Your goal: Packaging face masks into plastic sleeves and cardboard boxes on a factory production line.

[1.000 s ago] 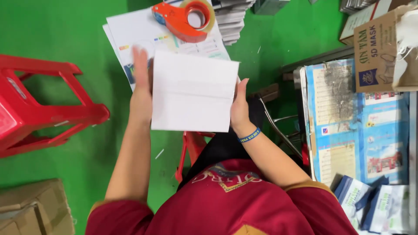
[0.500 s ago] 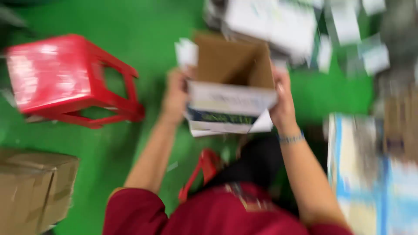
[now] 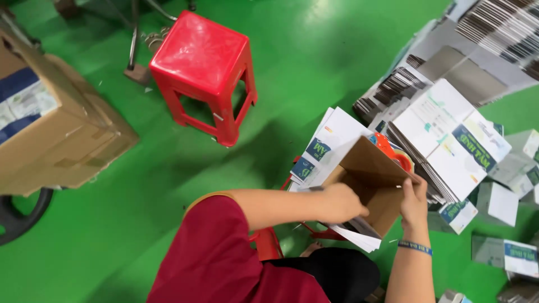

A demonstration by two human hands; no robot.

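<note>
While I watch from afar, my left hand (image 3: 339, 203) curled inside, right hand (image 3: 414, 203) pinching, open brown cardboard box (image 3: 370, 168) above green floor (image 3: 168, 168).

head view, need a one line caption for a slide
Both hands, left hand and right hand, open a cardboard box near a red stool.

A small brown cardboard box (image 3: 375, 182), white on the outside with printed panels, sits tilted and open, its plain interior showing, flaps spread, above the green floor between both hands.

Head camera, steeply down, close
</note>
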